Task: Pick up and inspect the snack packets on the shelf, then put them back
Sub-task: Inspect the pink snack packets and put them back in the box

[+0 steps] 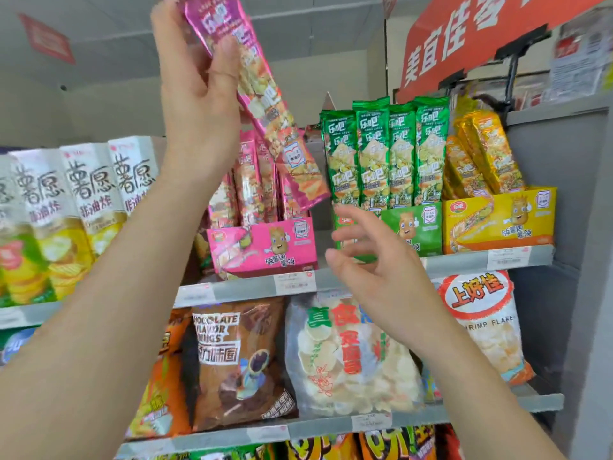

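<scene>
Left hand (199, 94): fingers curled round pink packet (265, 104), marked "乐吧", tilted above pink box (262, 247).
Right hand (378, 273): fingers spread, holding nothing.
Brown bag (238, 360): "CHOCOLATE FLAVOR RINGS".

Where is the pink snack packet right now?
In the head view, the pink packet is up high in the left hand, tilted above the pink box, left of the green packets.

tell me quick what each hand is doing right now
Left hand: grips a pink snack packet, raised above the pink display box.
Right hand: open, fingers spread, holding nothing.
</scene>
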A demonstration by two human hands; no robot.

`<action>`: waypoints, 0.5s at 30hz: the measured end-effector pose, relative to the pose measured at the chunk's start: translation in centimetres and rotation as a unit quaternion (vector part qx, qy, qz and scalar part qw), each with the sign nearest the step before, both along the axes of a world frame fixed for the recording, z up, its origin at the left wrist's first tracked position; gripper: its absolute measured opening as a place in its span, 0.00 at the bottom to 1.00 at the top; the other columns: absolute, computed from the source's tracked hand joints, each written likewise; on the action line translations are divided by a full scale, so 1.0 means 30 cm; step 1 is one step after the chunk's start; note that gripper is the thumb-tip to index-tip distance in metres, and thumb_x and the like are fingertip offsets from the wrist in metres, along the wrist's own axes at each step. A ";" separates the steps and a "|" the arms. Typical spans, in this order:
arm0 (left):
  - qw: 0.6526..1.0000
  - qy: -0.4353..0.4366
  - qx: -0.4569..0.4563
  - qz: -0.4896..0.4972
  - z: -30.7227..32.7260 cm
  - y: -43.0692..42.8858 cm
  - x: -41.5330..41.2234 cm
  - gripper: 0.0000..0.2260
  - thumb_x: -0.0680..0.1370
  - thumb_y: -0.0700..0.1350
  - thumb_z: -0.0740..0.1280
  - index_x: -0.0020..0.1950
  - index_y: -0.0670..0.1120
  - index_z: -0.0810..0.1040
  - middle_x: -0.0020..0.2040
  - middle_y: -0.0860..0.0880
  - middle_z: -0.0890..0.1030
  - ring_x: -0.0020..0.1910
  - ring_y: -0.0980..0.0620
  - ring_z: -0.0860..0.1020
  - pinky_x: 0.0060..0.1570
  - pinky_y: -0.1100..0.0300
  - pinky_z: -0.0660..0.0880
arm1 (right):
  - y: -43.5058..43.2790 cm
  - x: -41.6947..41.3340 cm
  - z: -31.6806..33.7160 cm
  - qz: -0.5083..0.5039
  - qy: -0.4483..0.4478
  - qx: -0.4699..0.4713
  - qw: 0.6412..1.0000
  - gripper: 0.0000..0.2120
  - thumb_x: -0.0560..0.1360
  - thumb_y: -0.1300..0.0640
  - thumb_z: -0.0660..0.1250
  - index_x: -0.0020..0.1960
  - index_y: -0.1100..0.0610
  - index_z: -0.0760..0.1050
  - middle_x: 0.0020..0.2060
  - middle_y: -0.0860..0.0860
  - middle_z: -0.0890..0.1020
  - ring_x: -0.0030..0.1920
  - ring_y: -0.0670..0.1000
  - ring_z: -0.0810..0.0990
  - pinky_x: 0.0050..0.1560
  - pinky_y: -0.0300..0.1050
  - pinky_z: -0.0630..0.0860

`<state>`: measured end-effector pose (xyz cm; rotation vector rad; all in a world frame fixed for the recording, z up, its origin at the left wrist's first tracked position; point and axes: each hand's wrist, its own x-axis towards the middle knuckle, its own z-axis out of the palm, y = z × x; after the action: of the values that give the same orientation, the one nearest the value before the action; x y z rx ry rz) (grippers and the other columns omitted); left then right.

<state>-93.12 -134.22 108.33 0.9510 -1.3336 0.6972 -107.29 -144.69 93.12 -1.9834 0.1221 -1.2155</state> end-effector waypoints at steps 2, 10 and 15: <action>0.998 0.056 0.002 -0.023 -0.012 -0.004 0.017 0.12 0.83 0.41 0.57 0.65 0.42 0.60 0.46 0.44 0.75 0.38 0.47 0.74 0.35 0.47 0.77 | -0.013 0.036 0.022 -0.003 -0.009 0.018 1.000 0.26 0.76 0.52 0.69 0.71 0.44 0.65 0.55 0.39 0.75 0.49 0.39 0.79 0.45 0.28 0.74; 0.947 0.275 0.007 -0.167 -0.165 0.020 0.096 0.08 0.80 0.39 0.64 0.54 0.46 0.66 0.42 0.48 0.79 0.40 0.46 0.80 0.43 0.53 0.80 | -0.065 0.084 0.100 0.000 -0.194 0.145 0.970 0.18 0.75 0.61 0.71 0.60 0.45 0.71 0.47 0.51 0.83 0.44 0.52 0.85 0.50 0.58 0.82; 0.950 0.281 0.084 -0.107 -0.267 0.041 0.135 0.13 0.71 0.46 0.76 0.46 0.46 0.73 0.38 0.53 0.82 0.41 0.52 0.83 0.49 0.54 0.81 | -0.073 0.057 0.206 0.009 -0.341 0.107 0.934 0.15 0.75 0.64 0.70 0.56 0.50 0.72 0.47 0.54 0.77 0.44 0.50 0.84 0.47 0.55 0.83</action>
<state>-89.06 -133.00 100.34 1.0245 -0.9709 0.1234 -105.58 -146.88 99.29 -1.2850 -0.1112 -1.7269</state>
